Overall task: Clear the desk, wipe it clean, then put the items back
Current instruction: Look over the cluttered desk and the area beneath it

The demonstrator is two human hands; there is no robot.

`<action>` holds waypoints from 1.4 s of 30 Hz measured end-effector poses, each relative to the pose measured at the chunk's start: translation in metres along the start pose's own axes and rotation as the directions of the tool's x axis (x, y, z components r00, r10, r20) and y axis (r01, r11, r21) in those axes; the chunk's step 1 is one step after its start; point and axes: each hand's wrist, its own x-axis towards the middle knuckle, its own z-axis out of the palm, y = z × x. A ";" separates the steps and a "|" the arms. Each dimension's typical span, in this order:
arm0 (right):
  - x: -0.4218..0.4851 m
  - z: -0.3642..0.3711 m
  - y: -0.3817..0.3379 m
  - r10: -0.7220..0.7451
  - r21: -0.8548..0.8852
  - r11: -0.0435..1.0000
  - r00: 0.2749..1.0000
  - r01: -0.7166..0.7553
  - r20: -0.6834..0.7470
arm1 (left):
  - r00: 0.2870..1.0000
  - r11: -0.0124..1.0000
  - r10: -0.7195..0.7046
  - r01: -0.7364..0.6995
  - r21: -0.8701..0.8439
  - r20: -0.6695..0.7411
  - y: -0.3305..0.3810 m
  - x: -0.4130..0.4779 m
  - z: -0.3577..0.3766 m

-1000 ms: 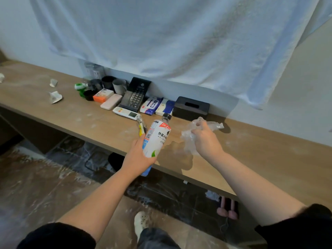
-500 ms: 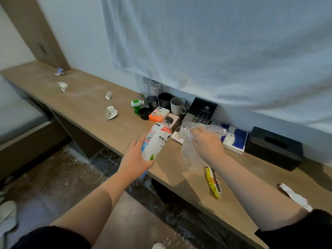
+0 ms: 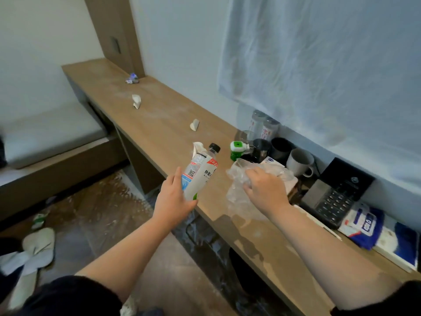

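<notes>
My left hand [image 3: 173, 198] grips a white-labelled drink bottle [image 3: 200, 170] with a black cap, tilted above the front edge of the long wooden desk [image 3: 159, 131]. My right hand [image 3: 265, 187] clutches a crumpled clear plastic bag [image 3: 239, 197] just over the desk top, right of the bottle. Crumpled paper scraps [image 3: 194, 125] lie further left along the dusty desk, another paper scrap [image 3: 136, 101] and a small wrapper [image 3: 132, 79] beyond.
Against the wall stand a green-white bottle [image 3: 236, 151], dark cups [image 3: 281, 147], a white mug [image 3: 299, 162], two clear canisters [image 3: 263, 127], a black phone [image 3: 337, 192] and blue-white packets [image 3: 362, 224]. A white sheet [image 3: 330, 65] hangs above. Slippers [image 3: 38, 244] lie on the floor, bed at left.
My view has swung left along the desk; both hands moved left with the bottle and the plastic bag. The black tissue box and yellow packet have left the view.
</notes>
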 end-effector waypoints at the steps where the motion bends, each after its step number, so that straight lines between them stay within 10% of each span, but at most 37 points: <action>1: 0.010 0.007 -0.010 -0.002 0.001 1.000 1.000 0.002 0.000 | 1.000 1.000 -0.008 0.008 0.000 0.002 -0.013 0.009 -0.003; 20: 0.193 0.154 -0.300 0.138 0.152 0.974 0.971 -0.169 0.193 | 0.966 0.999 -0.002 0.015 -0.050 0.257 -0.325 0.157 -0.127; 32: 0.076 0.218 -0.260 0.298 0.079 0.931 0.869 -0.356 0.396 | 0.856 0.999 0.028 -0.014 -0.032 0.516 -0.325 0.094 -0.014; 42: -0.091 0.313 -0.157 0.646 -0.050 0.716 0.634 -0.696 0.426 | 0.730 0.991 0.130 -0.093 -0.091 0.671 -0.279 0.029 0.183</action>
